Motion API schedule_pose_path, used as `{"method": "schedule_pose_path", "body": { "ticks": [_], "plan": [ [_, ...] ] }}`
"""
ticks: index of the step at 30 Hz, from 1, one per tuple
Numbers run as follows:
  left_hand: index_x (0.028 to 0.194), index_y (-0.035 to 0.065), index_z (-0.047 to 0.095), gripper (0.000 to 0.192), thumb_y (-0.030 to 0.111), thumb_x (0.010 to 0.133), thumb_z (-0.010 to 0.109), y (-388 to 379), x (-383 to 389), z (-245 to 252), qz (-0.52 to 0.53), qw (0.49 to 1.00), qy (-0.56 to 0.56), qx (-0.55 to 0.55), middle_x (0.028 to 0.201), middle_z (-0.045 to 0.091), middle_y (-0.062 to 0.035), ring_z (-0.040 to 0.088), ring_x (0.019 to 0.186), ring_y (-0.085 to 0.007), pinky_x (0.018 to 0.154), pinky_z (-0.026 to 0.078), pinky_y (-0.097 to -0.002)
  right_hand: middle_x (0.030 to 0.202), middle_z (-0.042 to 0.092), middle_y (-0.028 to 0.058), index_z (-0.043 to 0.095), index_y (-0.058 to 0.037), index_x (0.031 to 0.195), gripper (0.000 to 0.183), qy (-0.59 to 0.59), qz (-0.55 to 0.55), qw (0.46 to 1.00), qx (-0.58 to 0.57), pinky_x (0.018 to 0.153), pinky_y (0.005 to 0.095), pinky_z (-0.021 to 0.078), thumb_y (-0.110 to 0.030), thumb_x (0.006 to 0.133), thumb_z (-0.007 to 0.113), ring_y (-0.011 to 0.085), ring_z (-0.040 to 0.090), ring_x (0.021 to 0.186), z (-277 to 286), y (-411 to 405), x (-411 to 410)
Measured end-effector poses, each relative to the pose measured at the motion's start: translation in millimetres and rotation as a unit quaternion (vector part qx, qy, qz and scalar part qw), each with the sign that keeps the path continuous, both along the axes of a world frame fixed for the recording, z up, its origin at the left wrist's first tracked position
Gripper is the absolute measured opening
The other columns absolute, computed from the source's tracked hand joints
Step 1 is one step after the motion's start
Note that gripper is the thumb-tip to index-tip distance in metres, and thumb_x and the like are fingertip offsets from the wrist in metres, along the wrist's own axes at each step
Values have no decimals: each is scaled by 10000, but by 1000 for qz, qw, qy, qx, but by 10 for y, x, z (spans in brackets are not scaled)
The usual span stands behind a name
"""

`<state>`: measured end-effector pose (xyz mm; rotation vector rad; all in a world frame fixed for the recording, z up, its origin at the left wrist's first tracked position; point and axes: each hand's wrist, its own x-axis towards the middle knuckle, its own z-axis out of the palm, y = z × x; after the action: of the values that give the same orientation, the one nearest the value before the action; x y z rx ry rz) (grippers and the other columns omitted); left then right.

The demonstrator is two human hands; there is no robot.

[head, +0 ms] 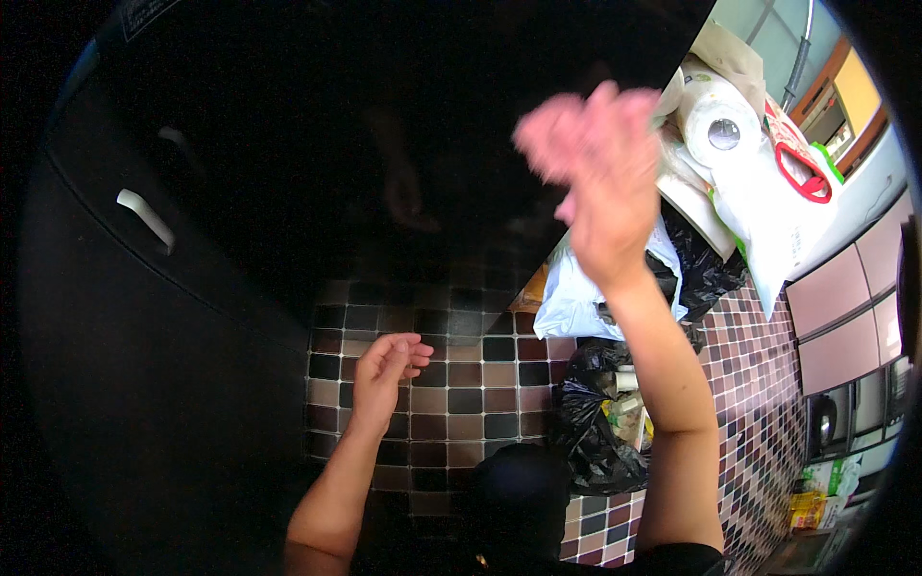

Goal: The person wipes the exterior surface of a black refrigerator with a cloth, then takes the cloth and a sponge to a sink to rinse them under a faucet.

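Observation:
In the head view, my right hand point(616, 205) is raised at the upper right and grips a pink cloth point(555, 133). Both are blurred. They are over the edge of a large glossy black panel point(346, 165), which faintly reflects an arm; whether the cloth touches it, I cannot tell. Lower down, my left hand point(385, 363) hangs above the tiled floor point(464, 403), holding nothing, its fingers loosely curled and slightly apart.
A pale handle point(146, 218) is on the dark left side. Right of the panel are a paper roll point(717, 119), a white plastic bag point(771, 216) and a pale bag point(569, 306). An open black rubbish bag point(591, 403) with waste stands on the floor.

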<state>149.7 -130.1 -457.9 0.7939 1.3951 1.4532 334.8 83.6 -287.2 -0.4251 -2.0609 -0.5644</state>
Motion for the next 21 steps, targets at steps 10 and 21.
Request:
{"method": "schedule_pose_path", "body": {
  "ticks": [10, 21],
  "plan": [
    [1097, 16, 615, 264, 230, 1027, 477, -75, -191, 43, 8, 998, -35, 54, 1003, 694, -82, 628, 880, -113, 773, 487, -246, 1561, 315, 19, 510, -122, 1382, 504, -431, 47, 901, -15, 1191, 328, 191, -141, 879, 483, 133, 261, 1447, -1985, -205, -38],
    [1040, 10, 606, 270, 255, 1016, 494, -137, -672, -8, 252, 960, -84, 91, 928, 691, -90, 616, 787, -109, 729, 495, -248, 1482, 426, 155, 583, -139, 1341, 462, 165, 24, 980, 105, 1148, 495, 230, -70, 886, 542, 330, 253, 1450, -25, -236, -1207]
  ]
}}
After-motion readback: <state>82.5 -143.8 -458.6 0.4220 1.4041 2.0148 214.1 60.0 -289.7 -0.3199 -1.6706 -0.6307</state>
